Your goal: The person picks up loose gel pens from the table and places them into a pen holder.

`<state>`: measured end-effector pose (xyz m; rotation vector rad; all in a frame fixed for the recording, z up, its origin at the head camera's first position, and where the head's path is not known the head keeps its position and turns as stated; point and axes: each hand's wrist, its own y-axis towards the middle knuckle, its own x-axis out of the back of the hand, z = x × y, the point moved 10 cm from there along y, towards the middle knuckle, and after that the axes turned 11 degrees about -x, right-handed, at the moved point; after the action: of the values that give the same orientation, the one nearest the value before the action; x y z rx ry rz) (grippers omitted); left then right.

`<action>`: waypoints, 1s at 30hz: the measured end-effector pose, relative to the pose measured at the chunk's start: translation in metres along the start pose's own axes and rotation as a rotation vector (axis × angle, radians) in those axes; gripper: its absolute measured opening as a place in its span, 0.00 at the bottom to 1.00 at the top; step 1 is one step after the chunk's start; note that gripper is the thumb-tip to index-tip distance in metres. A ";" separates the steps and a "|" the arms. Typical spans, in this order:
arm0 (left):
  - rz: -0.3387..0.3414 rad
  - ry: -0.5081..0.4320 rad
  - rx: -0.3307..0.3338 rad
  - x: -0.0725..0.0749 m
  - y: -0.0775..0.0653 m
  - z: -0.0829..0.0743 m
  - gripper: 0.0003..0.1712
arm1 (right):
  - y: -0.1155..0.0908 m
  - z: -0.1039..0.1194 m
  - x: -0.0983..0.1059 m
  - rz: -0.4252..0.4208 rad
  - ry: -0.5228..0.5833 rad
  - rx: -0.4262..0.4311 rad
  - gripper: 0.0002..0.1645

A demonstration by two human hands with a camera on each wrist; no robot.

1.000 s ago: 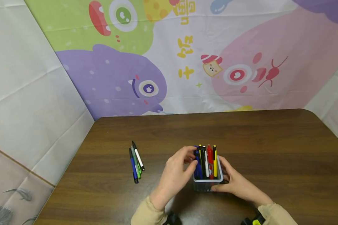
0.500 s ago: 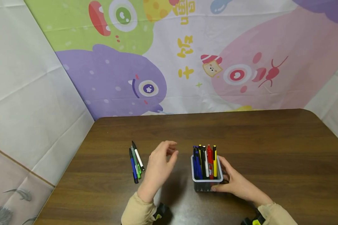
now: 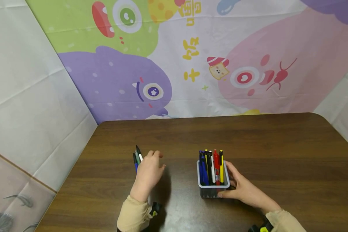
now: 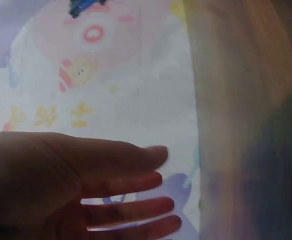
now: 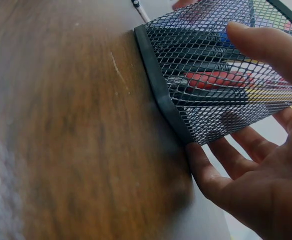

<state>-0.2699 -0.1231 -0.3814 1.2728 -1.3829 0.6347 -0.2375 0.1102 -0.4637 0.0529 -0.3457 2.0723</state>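
Note:
My left hand (image 3: pixel 149 174) is over the table beside the loose pens, partly covering them. In the left wrist view that hand (image 4: pixel 56 175) holds nothing, and its fingers are loosely extended. From behind it show a white pen with a black tip (image 3: pixel 139 152), a green pen (image 3: pixel 137 157) and a blue pen (image 3: pixel 135 165). My right hand (image 3: pixel 245 191) holds a mesh pen holder (image 3: pixel 210 187) by its right side, thumb in front and fingers behind. Upright in the holder stand several pens, among them a red marker (image 3: pixel 216 166), a yellow pen (image 3: pixel 221 172) and blue pens (image 3: pixel 204 172).
The brown wood-grain table (image 3: pixel 264 138) reaches back to a cartoon-printed cloth (image 3: pixel 191 96). White cloth (image 3: pixel 40 80) hangs along the left side. Between the left hand and the holder is bare tabletop.
My left hand has moved left from the pen holder to the loose pens, with its fingers now over part of them. My right hand and the holder have stayed put.

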 end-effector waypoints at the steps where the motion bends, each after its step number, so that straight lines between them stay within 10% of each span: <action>1: 0.017 0.016 0.011 -0.003 -0.001 0.003 0.16 | 0.000 0.000 0.000 0.002 0.003 0.000 0.57; 15: 0.130 0.150 0.164 -0.028 -0.010 0.030 0.09 | 0.000 -0.001 0.000 0.003 0.006 -0.012 0.57; 30: 0.190 0.169 0.144 -0.036 -0.012 0.034 0.08 | 0.000 0.000 0.002 -0.012 -0.014 0.010 0.57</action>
<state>-0.2767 -0.1447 -0.4267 1.1784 -1.3456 0.9656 -0.2386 0.1114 -0.4637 0.0760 -0.3430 2.0628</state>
